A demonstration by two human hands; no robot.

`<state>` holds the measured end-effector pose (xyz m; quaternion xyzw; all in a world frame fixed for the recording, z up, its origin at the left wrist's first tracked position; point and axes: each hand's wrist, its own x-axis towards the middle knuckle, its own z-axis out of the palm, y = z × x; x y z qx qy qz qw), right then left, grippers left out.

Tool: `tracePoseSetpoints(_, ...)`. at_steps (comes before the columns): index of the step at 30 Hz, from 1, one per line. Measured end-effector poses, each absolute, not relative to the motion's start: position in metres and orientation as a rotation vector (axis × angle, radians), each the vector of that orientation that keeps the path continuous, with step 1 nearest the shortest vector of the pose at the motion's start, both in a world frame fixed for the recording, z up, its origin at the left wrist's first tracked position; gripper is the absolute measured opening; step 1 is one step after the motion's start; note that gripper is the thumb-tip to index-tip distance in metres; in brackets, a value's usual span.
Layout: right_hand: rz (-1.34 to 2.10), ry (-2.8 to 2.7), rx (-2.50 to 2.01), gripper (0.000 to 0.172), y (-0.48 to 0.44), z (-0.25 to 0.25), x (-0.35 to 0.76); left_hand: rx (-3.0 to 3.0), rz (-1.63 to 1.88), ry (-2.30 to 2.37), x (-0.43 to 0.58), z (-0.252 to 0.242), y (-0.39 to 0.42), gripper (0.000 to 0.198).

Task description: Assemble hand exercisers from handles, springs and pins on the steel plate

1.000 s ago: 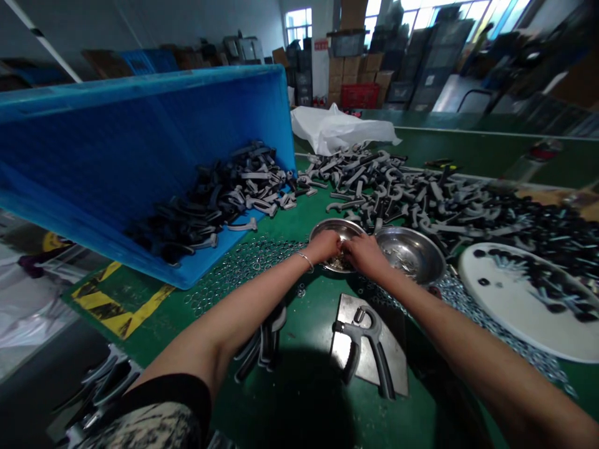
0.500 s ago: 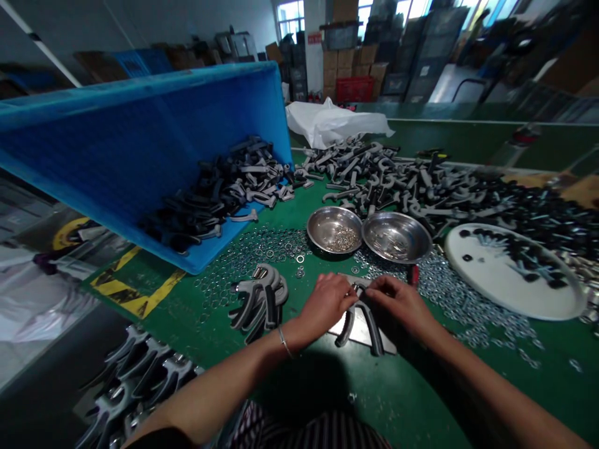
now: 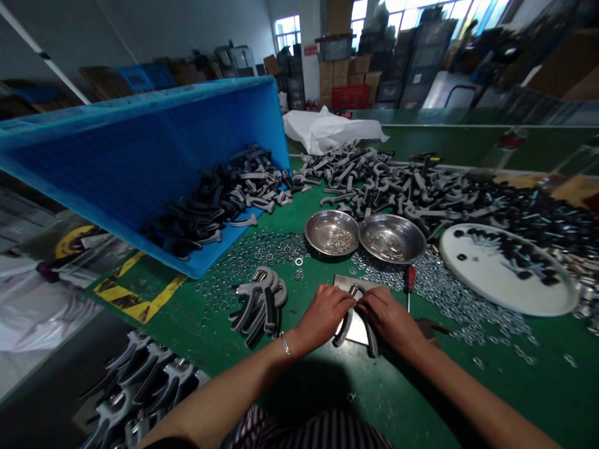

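Observation:
Over a flat metal plate (image 3: 359,331), my left hand (image 3: 325,312) pinches the upper part of a grey and black clamp (image 3: 371,340) from the left. My right hand (image 3: 386,315) closes on the same part from the right, its fingertips meeting those of the left. The clamp's two curved handles point down toward me. Whatever small piece lies between the fingertips is hidden. Left of my hands lies a small stack of similar clamps (image 3: 262,305). A red-handled screwdriver (image 3: 410,279) rests just right of the plate.
Two steel bowls (image 3: 331,232) of small parts stand beyond the hands. Loose nuts and rings surround them. A white oval tray (image 3: 486,274) with black-headed bolts is at right. A tilted blue crate (image 3: 187,143) of handles stands left, and more clamps (image 3: 126,386) lie at lower left.
My right hand has moved down and in toward my left hand, uncovering more of the plate's top edge and the screwdriver. The view has shifted slightly.

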<state>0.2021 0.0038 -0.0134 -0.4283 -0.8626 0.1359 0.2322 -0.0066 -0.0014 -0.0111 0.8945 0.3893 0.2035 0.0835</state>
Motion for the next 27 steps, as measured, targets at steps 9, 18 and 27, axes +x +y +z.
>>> tracePoseSetpoints(9,0.116,-2.512,-1.196,0.017,0.002,-0.010,0.199,2.725,0.496,1.119,-0.017,-0.016,-0.015,0.045)
tracePoseSetpoints(18,-0.185,-2.747,-0.994,0.048,-0.021,-0.009,0.210,2.573,0.456,1.231,-0.009,-0.006,-0.020,0.043)
tracePoseSetpoints(27,-0.254,-2.835,-1.019,0.053,-0.025,-0.006,0.213,2.451,0.475,1.228,-0.014,0.006,-0.021,0.042)
